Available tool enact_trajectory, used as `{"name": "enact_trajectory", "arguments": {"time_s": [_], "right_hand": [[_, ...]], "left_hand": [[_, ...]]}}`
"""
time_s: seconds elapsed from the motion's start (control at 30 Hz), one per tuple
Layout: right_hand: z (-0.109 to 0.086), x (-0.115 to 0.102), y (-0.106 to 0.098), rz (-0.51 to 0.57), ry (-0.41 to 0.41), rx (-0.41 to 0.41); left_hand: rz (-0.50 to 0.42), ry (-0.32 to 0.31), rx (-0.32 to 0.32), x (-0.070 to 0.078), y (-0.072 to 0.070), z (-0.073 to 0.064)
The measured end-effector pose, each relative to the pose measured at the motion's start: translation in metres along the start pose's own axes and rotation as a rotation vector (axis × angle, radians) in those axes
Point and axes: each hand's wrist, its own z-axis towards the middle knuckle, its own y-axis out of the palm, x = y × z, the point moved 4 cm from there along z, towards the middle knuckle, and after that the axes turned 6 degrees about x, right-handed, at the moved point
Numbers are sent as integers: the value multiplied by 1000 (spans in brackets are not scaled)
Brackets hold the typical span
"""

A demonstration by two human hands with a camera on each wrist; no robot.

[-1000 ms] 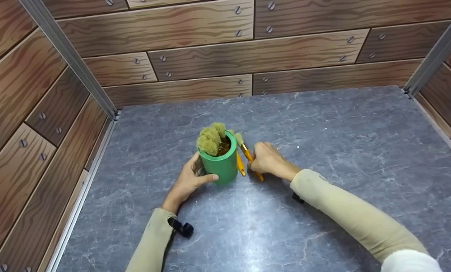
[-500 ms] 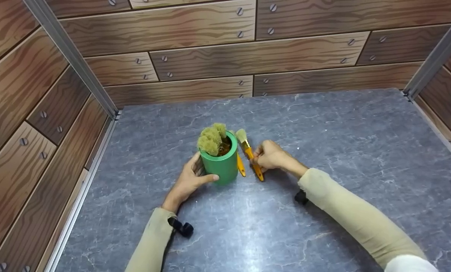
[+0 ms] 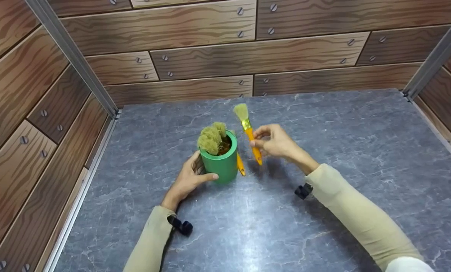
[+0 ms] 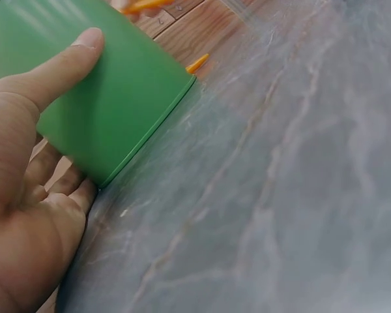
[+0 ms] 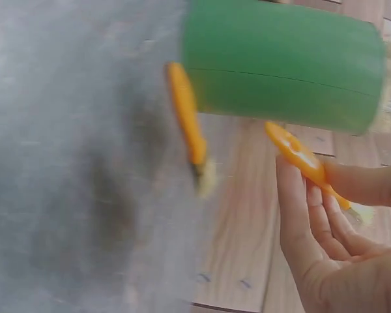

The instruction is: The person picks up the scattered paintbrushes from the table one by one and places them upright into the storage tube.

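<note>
A green cylindrical pot stands on the table, with pale bushy bristle heads sticking out of its top. My left hand grips it from the left, thumb across the front and fingers behind, as the left wrist view also shows. In my right hand a paintbrush with an orange handle is pinched between thumb and fingers, bristles up, just right of the pot. The right wrist view shows the handle raised above the table. A second orange-handled paintbrush lies on the table beside the pot's base.
The grey marbled tabletop is bounded by wood-plank-patterned walls at the back and sides. Metal corner posts stand at the back corners.
My right hand has picked the paintbrush up from the table, raising it beside the pot with its bristles up. My left hand has stayed on the pot.
</note>
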Motion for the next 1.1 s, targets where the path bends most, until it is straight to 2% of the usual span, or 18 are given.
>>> {"name": "enact_trajectory", "arguments": {"time_s": [0.27, 0.47, 0.83, 1.1], "right_hand": [[-6, -35, -14, 164, -105, 57], [-13, -60, -14, 229, -224, 50], [-14, -87, 10, 276, -396, -15], [-11, -94, 28, 249, -452, -35]], "left_hand": [[-4, 11, -1, 0, -2, 1], [-11, 17, -8, 2, -3, 1], [-27, 0, -16, 3, -9, 1], [-10, -17, -12, 0, -9, 1]]}}
